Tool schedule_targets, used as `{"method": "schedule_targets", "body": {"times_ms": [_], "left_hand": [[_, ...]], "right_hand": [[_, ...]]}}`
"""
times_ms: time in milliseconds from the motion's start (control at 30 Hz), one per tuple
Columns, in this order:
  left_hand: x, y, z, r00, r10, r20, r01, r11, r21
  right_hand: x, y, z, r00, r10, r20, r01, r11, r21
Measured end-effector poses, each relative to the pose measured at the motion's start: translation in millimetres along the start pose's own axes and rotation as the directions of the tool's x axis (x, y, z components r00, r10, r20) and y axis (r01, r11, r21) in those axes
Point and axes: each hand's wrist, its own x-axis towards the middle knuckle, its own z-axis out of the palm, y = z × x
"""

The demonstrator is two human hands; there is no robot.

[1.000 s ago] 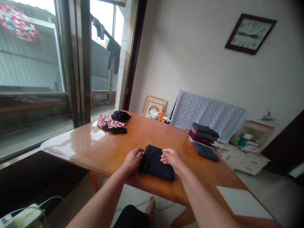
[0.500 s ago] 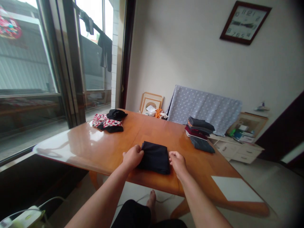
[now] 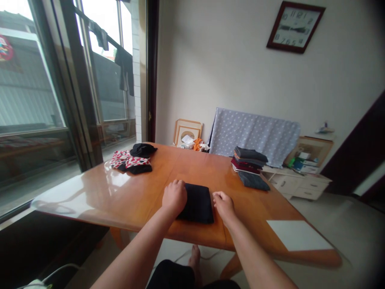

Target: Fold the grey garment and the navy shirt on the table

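Note:
A dark, neatly folded garment (image 3: 198, 204) lies flat near the front edge of the wooden table. My left hand (image 3: 175, 196) is closed over its left edge, fingers curled, covering that side of the cloth. Just off the opposite edge is my right hand (image 3: 223, 204), its fingers curled together with nothing visible in them. A small gap shows between that hand and the cloth. The garment's exact kind cannot be made out in its folded state.
On the wooden table (image 3: 168, 160), a stack of folded clothes (image 3: 249, 162) stands at the back right. Loose red-patterned and black clothes (image 3: 134, 161) lie at the back left. A white sheet (image 3: 297, 235) rests near the right corner. Beyond is a dotted grey cloth (image 3: 252, 132).
My left hand has moved a little right and turned, now covering more of the garment's left side. My right hand stays near the right edge. The view has shifted slightly.

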Motion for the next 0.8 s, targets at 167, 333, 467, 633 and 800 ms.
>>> {"method": "schedule_targets", "body": {"times_ms": [167,333,467,633,800], "left_hand": [[6.7,3.8,25.1,0.953,0.269,0.137,-0.273,0.962,0.008],[3.9,-17.5,42.9,0.939,0.244,0.242,-0.259,0.965,0.033],[4.3,-22.3,45.9,0.937,0.234,0.26,-0.251,0.967,0.037],[5.3,-21.9,47.7,0.939,0.181,0.293,-0.201,0.979,0.038],[5.7,-23.9,51.4,0.943,0.156,0.293,-0.179,0.982,0.053]], "right_hand": [[4.9,-10.5,-1.5,0.993,-0.109,-0.038,0.104,0.986,-0.132],[7.6,-31.7,0.6,0.971,-0.229,0.068,0.238,0.916,-0.323],[5.3,-46.4,23.3,0.925,-0.276,0.263,0.37,0.818,-0.441],[-4.7,-41.3,49.3,0.879,-0.12,0.462,0.406,0.697,-0.591],[-8.7,-25.6,47.7,0.886,-0.033,0.463,0.367,0.66,-0.655]]}}
